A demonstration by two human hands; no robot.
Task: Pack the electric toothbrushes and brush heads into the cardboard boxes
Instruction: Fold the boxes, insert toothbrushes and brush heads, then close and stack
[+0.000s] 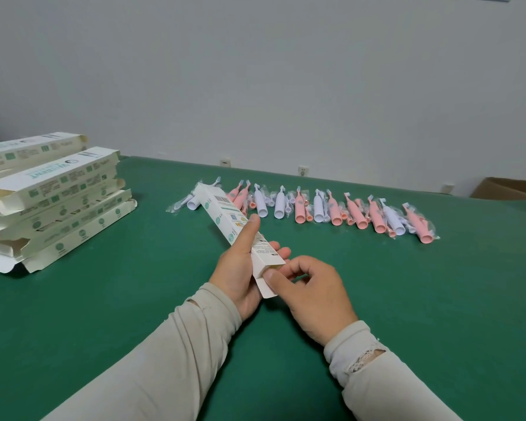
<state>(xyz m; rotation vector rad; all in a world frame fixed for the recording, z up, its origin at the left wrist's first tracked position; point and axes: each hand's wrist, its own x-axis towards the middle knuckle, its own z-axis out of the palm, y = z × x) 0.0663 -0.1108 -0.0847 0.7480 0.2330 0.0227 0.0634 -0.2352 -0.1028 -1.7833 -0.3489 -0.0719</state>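
Note:
A long white cardboard box point(222, 214) with green print is held slanting above the green table. My left hand point(240, 265) grips it near its lower end, thumb along its top face. My right hand point(312, 291) pinches the open end flap of that box between thumb and fingers. Behind the box, a row of several pink and white electric toothbrushes point(334, 211) in clear wrappers lies on the table, with small brush heads among them. What is inside the box is hidden.
A pile of several folded cardboard boxes point(52, 196) lies at the left of the green table point(134, 299). A brown carton point(510, 189) stands past the table's far right edge. A white wall is behind.

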